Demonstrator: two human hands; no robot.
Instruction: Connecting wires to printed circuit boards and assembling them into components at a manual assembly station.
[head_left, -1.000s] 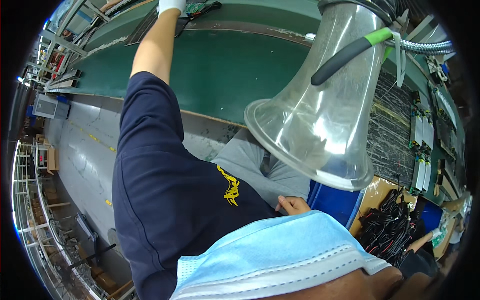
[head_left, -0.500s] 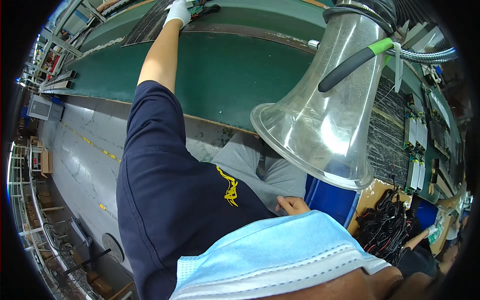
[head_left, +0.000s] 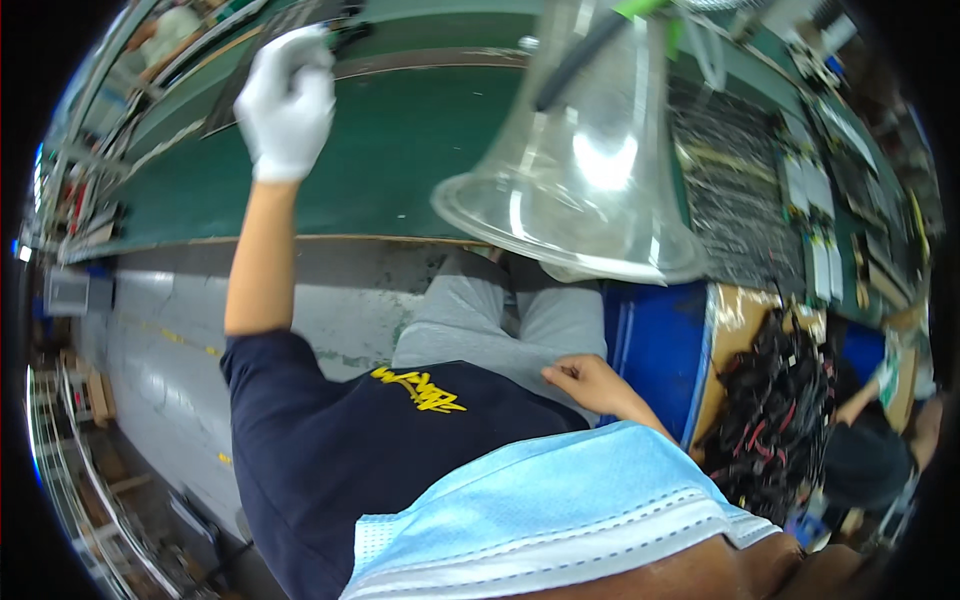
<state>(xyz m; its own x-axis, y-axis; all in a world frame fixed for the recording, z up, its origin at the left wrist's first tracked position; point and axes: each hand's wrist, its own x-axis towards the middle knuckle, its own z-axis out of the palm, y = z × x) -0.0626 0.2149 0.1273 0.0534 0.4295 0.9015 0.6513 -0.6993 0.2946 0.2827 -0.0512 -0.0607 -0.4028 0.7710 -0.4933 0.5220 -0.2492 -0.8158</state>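
Observation:
My left hand [head_left: 287, 110] wears a white glove and is raised over the left part of the green workbench [head_left: 400, 120]. Its thumb and fingers curve apart, and I see nothing between them. Just beyond it lie a black cable [head_left: 350, 36] and a dark streaked mat [head_left: 222, 108], partly hidden by the glove. My right hand [head_left: 592, 386] is bare and held low by my lap, its fingers curled in with nothing showing in them. A clear, flared fume hood [head_left: 570, 215] hangs over the bench, in front of my knees.
Right of my legs stands a blue bin [head_left: 655, 345]. Next to it, a cardboard box [head_left: 735, 325] holds a heap of black cables [head_left: 765, 420]. White-and-green parts [head_left: 808, 185] sit on the right bench. Another person [head_left: 870, 450] works at far right; someone else [head_left: 170, 40] is at far left.
My left hand has pulled back toward me from the green circuit board and cable at the bench's far side. My right hand stays by my lap. The whole view has shifted.

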